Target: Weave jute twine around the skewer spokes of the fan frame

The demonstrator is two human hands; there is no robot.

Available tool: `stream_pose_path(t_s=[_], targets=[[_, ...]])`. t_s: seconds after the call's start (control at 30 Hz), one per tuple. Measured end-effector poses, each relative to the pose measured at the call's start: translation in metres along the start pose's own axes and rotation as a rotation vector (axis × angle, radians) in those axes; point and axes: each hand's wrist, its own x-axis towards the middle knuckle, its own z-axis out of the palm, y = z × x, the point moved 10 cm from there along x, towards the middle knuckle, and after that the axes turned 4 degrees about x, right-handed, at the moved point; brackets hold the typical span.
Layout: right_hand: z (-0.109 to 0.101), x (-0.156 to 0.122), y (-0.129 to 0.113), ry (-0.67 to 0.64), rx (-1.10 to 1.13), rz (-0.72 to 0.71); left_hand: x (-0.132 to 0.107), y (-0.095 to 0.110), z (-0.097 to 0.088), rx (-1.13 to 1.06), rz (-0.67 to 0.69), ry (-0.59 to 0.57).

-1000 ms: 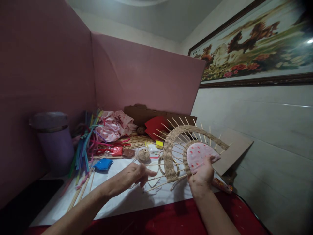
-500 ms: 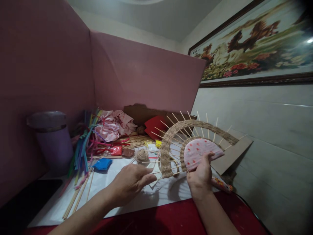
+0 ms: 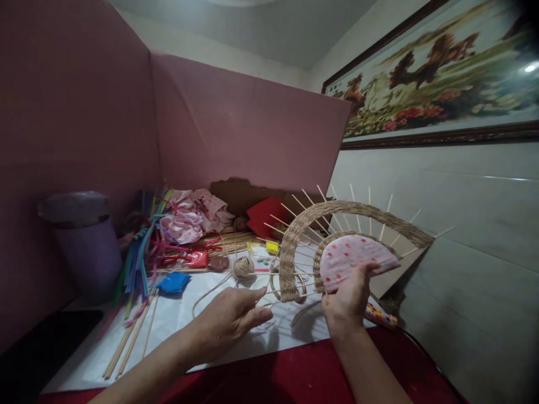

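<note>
One fan-shaped frame of pale wooden sticks and two tan woven bands (image 3: 288, 266) stands above the white paper sheet (image 3: 177, 311); the right hand (image 3: 348, 296) grips it at its single pink, red-spotted fabric half-disc (image 3: 343, 255). The left hand (image 3: 229, 320), thumb and forefinger parted, is beside the lowest sticks. One tan twine ball (image 3: 243, 268) lies behind.

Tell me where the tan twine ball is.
In the head view, left of centre, the tan twine ball lies just beyond the left hand, between the brown packet and the woven fan.
</note>
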Motion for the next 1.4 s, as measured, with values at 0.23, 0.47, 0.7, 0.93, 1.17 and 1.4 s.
stream_pose_path(t_s=[0.23,0.47,0.7,0.93,1.17,1.4], targets=[[-0.002,-0.004,-0.014,0.053,-0.035,-0.025,0.0,-0.011,0.007,-0.11,-0.084,-0.017],[0.003,0.002,-0.021,-0.01,0.027,-0.054,0.001,-0.027,0.006,-0.031,-0.148,0.047],[-0.005,0.014,-0.017,0.024,0.02,-0.036,-0.002,-0.015,-0.022,0.24,-0.022,0.228],[-0.014,0.017,0.004,0.089,-0.042,0.13,-0.003,-0.018,-0.033,0.147,-0.009,0.277],[-0.018,0.014,0.019,0.117,-0.073,0.245,-0.001,-0.033,-0.031,-0.073,-0.081,0.31],[-0.009,0.003,0.027,0.056,-0.106,0.301,0.008,-0.051,0.012,-0.389,-0.163,0.125]])
